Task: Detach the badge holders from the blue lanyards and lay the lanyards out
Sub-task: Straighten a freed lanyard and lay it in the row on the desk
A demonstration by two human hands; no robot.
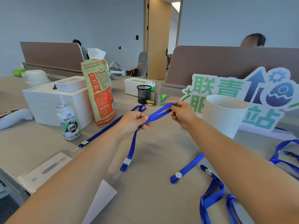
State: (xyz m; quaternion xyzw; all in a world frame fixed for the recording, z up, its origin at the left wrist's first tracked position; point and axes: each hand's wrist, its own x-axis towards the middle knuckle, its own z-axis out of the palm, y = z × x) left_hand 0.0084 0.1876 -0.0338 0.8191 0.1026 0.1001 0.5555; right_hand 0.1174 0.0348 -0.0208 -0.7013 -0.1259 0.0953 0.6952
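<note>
Here I am pinching the flat blue woven lanyard taut between my left hand and right hand above the tabletop's middle, straightening it so it lays out flat, its clip end dangling.

light: bright, even, soft daylight | shadows: faint, diffuse on the desk | glare: bright patch at the doorway | blur: motion smear on the hanging lanyard end | distortion: wide-angle stretch, forearms enlarged at the lower edges
</note>
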